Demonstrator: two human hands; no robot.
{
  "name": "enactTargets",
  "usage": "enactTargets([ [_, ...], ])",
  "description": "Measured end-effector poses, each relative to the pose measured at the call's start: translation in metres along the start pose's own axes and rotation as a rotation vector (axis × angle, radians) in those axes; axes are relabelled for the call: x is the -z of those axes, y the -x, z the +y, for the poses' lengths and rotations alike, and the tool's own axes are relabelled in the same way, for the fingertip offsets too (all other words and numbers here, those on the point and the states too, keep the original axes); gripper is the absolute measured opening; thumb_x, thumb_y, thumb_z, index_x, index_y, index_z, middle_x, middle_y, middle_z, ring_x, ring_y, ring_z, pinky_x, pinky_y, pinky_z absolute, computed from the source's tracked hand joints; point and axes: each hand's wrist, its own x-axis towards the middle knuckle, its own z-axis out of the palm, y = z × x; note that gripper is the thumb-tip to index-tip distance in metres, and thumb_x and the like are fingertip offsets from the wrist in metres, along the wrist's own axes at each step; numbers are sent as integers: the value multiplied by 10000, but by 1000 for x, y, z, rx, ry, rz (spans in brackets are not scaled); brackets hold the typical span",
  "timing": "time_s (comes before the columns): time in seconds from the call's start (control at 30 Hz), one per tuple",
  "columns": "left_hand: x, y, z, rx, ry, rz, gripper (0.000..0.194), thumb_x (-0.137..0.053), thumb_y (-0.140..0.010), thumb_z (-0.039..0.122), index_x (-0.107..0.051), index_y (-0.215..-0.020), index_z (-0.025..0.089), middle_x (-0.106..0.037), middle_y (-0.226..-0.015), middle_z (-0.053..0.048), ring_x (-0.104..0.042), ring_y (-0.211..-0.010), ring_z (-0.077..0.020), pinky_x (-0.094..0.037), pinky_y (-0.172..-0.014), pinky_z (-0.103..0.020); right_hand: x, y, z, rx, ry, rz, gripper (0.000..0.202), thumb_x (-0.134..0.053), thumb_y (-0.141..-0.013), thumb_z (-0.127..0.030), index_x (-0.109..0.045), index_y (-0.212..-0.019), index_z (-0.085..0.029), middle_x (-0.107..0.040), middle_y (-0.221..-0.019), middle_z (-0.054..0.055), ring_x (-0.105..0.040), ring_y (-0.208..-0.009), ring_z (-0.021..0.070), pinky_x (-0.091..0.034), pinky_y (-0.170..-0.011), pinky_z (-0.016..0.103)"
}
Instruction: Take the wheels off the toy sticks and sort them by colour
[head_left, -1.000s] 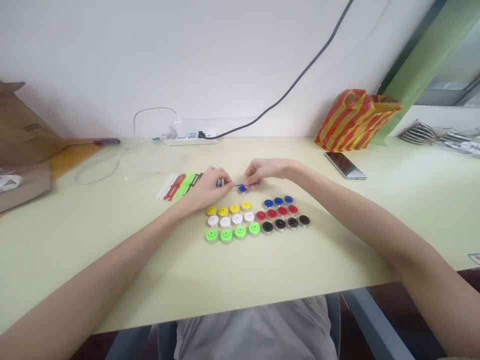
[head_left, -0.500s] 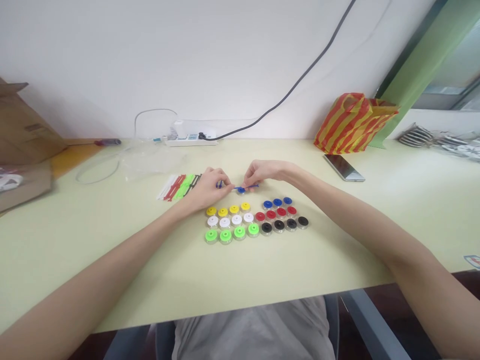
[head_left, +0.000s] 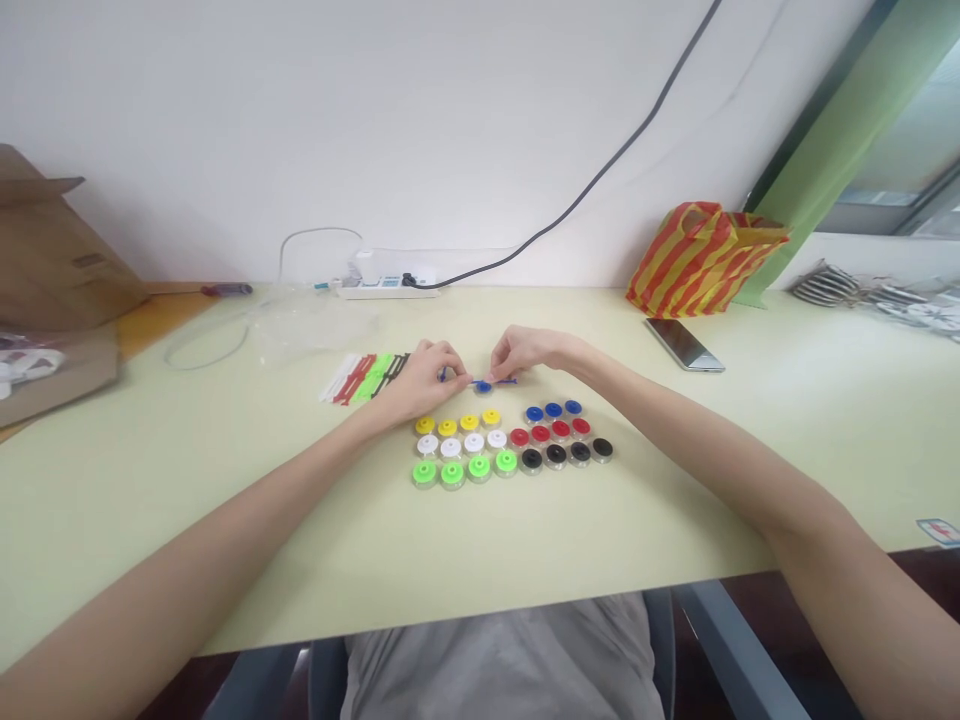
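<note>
Centre of frame, on pale green table (head_left: 675,500): we see rows of coloured round caps (head_left: 510,445) just below our hands. Left hand (head_left: 420,380) curled, fingertips pinching end of thin blue strip (head_left: 495,382). Right hand (head_left: 525,350) pinching same strip from above. Blue cap (head_left: 484,387) directly under strip.

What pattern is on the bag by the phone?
Red and yellow stripes on the bag, clearest in the head view.
</note>
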Motion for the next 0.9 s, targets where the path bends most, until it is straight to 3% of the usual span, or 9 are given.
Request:
enactTargets([
  [0.13, 1, -1, 0, -4, -13, -29, 271, -624, -923, 439, -740, -813, 219, -672, -1082, -96, -530, -1111, -310, -443, -1049, -496, 0, 0, -3, 0, -2, -26, 360, -996, -545, -446, -794, -671, -175, -709, -677, 15, -585, -712, 145, -456, -683, 270],
  [0.33, 0, 0, -2, -3, -39, -11, 295, -618, -922, 461, -745, -821, 215, -663, -1079, -104, -527, -1115, -315, -447, -1048, -504, 0, 1, -1, 24, 42, -25, 367, -962, -574, -465, -783, -682, -164, -677, -654, 5, -540, -687, 136, -412, -657, 272],
  [0.57, -2, 4, -2, -3, -74, 3, 302, -597, -940, 455, -744, -824, 219, -676, -1083, -100, -520, -1134, -316, -438, -1051, -494, 0, 2, 0, 254, 20, -23, 202, -825, -709, -308, -824, -836, -151, -782, -824, 34, -637, -781, 163, -473, -716, 265],
  [0.9, 6, 5, 9, 20, -54, 127, 259, -559, -970, 389, -731, -874, 221, -696, -1016, -92, -521, -1087, -306, -442, -985, -472, 0, 17, -26, 298, 256, 76, 117, -770, -787, -176, -839, -873, -135, -809, -834, 54, -690, -778, 178, -493, -705, 256],
])
